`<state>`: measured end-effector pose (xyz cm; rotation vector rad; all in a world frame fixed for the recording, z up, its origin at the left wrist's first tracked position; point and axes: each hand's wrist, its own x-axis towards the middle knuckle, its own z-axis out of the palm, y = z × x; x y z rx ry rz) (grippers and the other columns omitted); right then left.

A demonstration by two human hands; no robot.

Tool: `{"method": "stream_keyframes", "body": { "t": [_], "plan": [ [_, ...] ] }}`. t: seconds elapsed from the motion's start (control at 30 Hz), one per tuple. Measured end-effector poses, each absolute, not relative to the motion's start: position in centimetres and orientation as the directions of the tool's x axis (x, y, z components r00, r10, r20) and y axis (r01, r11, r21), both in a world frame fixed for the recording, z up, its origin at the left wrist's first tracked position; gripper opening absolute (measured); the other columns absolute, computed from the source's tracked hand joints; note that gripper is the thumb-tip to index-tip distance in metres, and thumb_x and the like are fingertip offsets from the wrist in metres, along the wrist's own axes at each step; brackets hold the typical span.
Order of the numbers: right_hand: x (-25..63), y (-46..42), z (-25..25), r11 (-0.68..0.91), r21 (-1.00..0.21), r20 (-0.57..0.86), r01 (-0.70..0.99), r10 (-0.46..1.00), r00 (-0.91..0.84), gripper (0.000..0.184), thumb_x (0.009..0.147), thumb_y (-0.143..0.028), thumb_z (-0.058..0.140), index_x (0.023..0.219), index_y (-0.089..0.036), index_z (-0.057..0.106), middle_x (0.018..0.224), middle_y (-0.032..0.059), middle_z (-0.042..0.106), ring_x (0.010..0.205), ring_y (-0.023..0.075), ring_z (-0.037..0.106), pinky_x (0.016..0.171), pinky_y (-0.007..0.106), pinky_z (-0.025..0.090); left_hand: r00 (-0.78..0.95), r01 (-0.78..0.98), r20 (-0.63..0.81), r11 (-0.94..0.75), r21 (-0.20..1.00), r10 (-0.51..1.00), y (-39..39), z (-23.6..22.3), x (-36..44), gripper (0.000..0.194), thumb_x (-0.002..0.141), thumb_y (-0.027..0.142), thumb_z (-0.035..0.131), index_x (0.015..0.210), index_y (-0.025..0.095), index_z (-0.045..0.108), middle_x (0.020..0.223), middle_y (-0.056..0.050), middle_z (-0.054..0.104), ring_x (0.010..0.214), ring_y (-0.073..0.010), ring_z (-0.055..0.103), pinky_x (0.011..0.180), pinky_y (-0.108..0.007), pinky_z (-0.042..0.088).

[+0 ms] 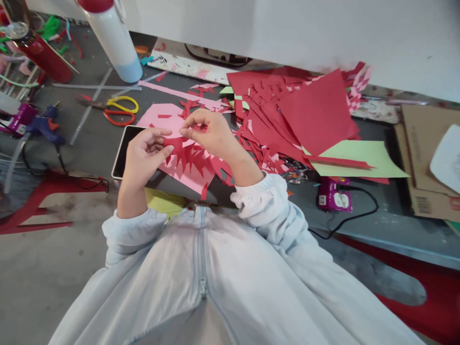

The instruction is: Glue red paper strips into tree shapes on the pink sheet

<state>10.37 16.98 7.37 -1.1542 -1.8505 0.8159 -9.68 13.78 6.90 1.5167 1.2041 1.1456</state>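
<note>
My left hand (145,151) pinches a piece of red paper (173,144) between thumb and fingers, low over the table. Close by on its right, my right hand (212,132) has thumb and index fingertips pressed together at the paper's upper edge; what they hold is too small to make out. Under both hands lies a pink paper sheet (189,178) strewn with pointed red paper scraps (196,162). A dark-screened phone (123,152) is partly covered by my left hand. Scissors (120,111) with red and yellow handles rest beyond it, apart from both hands.
Red sheets (316,110) and cut strips pile up at right, with light green paper (362,158) beneath. A white bottle (115,45), a red can (46,55) and a blue glue gun (46,125) stand or lie at left. Cardboard (424,158) and a purple box (334,195) sit at right.
</note>
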Motion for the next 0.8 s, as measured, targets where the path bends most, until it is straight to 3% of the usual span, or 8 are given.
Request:
{"method": "stream_keyframes", "body": {
  "t": [0.17, 0.27, 0.43, 0.57, 0.8],
  "plan": [
    [11.9, 17.4, 6.4, 0.274, -0.858, 0.232, 0.434, 0.961, -0.148, 0.017, 0.091, -0.033, 0.063, 0.084, -0.019, 0.070, 0.084, 0.0021, 0.069, 0.084, 0.0183, 0.063, 0.085, 0.036, 0.050, 0.052, 0.202, 0.159, -0.166, 0.965, 0.986, 14.3, 6.2, -10.1, 0.030, 0.069, 0.022, 0.077, 0.098, 0.020, 0.072, 0.091, -0.001, 0.070, 0.079, -0.0126, 0.064, 0.072, -0.026, 0.056],
    [12.4, 17.0, 5.8, 0.267, -0.829, 0.198, 0.492, 0.962, -0.190, 0.010, 0.086, -0.021, 0.062, 0.089, -0.020, 0.071, 0.095, 0.0050, 0.074, 0.092, 0.0217, 0.066, 0.092, 0.040, 0.051, 0.033, 0.163, 0.178, -0.181, 0.970, 0.984, 14.7, 5.7, -10.5, 0.030, 0.069, 0.025, 0.079, 0.098, 0.021, 0.071, 0.092, -0.002, 0.071, 0.081, -0.0136, 0.065, 0.075, -0.027, 0.056],
    [12.0, 16.3, 5.0, 0.328, -0.821, 0.182, 0.467, 0.926, -0.332, 0.056, 0.070, -0.016, 0.070, 0.125, -0.021, 0.063, 0.119, 0.0088, 0.072, 0.111, 0.0259, 0.065, 0.105, 0.047, 0.047, 0.042, 0.155, 0.182, -0.187, 0.970, 0.982, 15.4, 5.7, -10.8, 0.033, 0.070, 0.036, 0.082, 0.099, 0.023, 0.071, 0.095, -0.003, 0.071, 0.086, -0.0166, 0.067, 0.077, -0.029, 0.058],
    [11.7, 16.2, 5.0, 0.301, -0.876, 0.176, 0.377, 0.927, -0.332, 0.068, 0.063, -0.028, 0.079, 0.127, -0.021, 0.059, 0.130, 0.0088, 0.065, 0.103, 0.0234, 0.065, 0.098, 0.045, 0.053, 0.027, 0.195, 0.201, -0.202, 0.960, 0.979, 15.6, 6.1, -10.6, 0.032, 0.074, 0.037, 0.081, 0.101, 0.024, 0.070, 0.094, -0.003, 0.069, 0.091, -0.0189, 0.070, 0.077, -0.030, 0.059],
    [11.0, 16.4, 5.4, 0.145, -0.961, 0.069, 0.234, 0.949, -0.306, 0.060, 0.058, -0.024, 0.083, 0.115, -0.020, 0.064, 0.089, 0.0002, 0.067, 0.078, 0.0184, 0.065, 0.073, 0.035, 0.059, 0.030, 0.055, 0.169, -0.171, 0.984, 0.985, 15.6, 5.7, -9.5, 0.039, 0.074, 0.048, 0.082, 0.103, 0.026, 0.067, 0.093, -0.003, 0.068, 0.086, -0.0207, 0.071, 0.067, -0.031, 0.061]
  ]
}}
